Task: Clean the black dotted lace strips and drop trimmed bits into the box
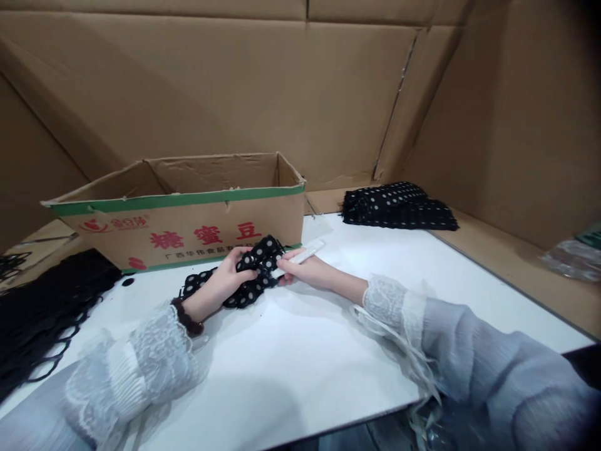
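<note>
A black fabric piece with white dots (253,291) is bunched up over the white table, in front of the cardboard box. My left hand (228,279) grips its middle, with the thumb on top and the fingers behind. At its right end, my right hand (300,268) holds a slim white tool (307,252) between thumb and fingers. The tool's lower end meets the dotted fabric; its exact tip is hard to make out. Some of my right fingers are hidden beneath the hand, close to the cloth.
An open cardboard box (188,228) with a green rim stands behind my hands. Black strappy material (51,307) is heaped at the left. Folded dotted fabric (399,207) lies at the back right. A clear plastic bag (575,258) is at the far right.
</note>
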### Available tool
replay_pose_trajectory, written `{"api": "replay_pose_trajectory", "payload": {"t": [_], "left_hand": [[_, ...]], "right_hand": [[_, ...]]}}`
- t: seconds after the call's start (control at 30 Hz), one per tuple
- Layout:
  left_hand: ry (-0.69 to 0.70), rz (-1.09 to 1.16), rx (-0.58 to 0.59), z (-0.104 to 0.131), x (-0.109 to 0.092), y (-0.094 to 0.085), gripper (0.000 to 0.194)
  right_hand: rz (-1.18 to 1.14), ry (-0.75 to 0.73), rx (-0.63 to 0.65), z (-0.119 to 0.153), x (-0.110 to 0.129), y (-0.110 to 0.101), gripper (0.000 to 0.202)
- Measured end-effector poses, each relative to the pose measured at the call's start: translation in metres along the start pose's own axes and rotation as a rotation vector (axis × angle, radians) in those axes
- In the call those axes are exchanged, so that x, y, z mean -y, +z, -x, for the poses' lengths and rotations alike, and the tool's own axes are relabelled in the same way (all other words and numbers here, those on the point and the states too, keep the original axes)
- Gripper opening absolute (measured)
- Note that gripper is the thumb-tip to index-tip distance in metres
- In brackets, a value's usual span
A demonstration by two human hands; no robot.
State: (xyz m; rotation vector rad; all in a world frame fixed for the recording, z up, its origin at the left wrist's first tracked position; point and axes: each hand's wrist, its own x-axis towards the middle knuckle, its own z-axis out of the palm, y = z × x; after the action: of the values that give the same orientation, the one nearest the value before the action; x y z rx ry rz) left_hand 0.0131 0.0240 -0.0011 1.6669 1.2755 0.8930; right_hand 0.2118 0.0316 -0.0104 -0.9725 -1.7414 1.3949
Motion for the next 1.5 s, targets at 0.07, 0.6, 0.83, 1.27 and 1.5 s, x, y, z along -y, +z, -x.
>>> {"api": "replay_pose_trajectory", "payload": {"t": [0.07,0.6,0.83,1.27,1.5], "left_hand": [[0.01,-0.05,0.047,0.0,-0.001,-0.001,0.055],[0.032,-0.124,0.095,0.003,-0.006,0.003,0.055],[0.002,-0.095,0.236,0.0,-0.008,-0.006,0.059],[-0.065,0.034,0.159,0.004,-0.001,-0.001,0.048],[0.163,0.001,0.013,0.006,-0.007,0.001,0.035]], "right_hand": [[-0.025,-0.01,-0.003,-0.001,-0.001,0.0,0.027],[0.645,-0.435,-0.099,0.001,0.0,0.01,0.025],[0.398,-0.182,-0.098,0.002,0.0,0.004,0.029],[0.163,-0.268,-0.269,0.0,0.009,-0.005,0.035],[0.237,-0.31,-0.253,0.007,0.013,0.004,0.026]]}}
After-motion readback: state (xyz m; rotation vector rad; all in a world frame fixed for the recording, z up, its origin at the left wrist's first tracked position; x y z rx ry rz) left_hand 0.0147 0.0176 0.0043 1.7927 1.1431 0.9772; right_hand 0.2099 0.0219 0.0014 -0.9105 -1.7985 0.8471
